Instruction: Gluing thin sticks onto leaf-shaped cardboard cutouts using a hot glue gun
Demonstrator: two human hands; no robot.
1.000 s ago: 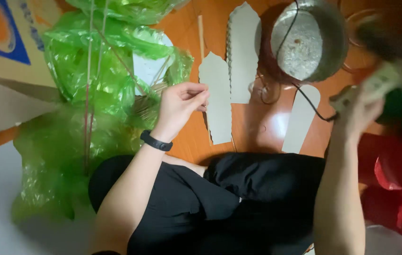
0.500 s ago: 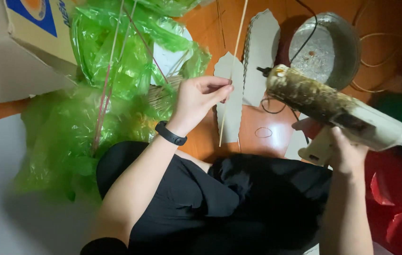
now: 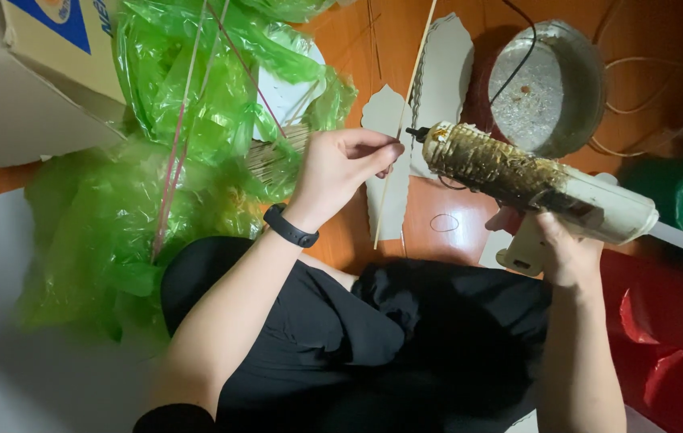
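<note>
A mass of crumpled green cellophane (image 3: pixel 157 176) is heaped on the floor at the left, spilling against a cardboard box (image 3: pixel 28 88) in the upper left corner, so that the sheet stays within reach of the seated person, whose black-clad lap (image 3: pixel 373 345) fills the lower middle. An orange floor (image 3: pixel 445 224) carries everything. A round metal pan (image 3: pixel 550 84) is set at the upper right, apparently parked out of the way, with a black cord trailing across it. Pointed cardboard cut-outs (image 3: pixel 445 76) are laid flat beside it, in the middle of the far floor.

A glue gun (image 3: pixel 534 180), cream-coloured and crusted with old glue, is held in the right hand (image 3: pixel 562 248), whose grip is closed around the handle; the barrel is kept level and its nozzle is aimed leftward at the stick, just short of it, so that glue can be laid where the fingers steady it. A thin bamboo stick (image 3: pixel 401 120) is pinched in the closed grip of the left hand (image 3: pixel 345 164) between thumb and fingertips and held nearly upright above the cut-outs, its lower end hanging free. A black wristband (image 3: pixel 291 227) is worn on the left wrist.
</note>
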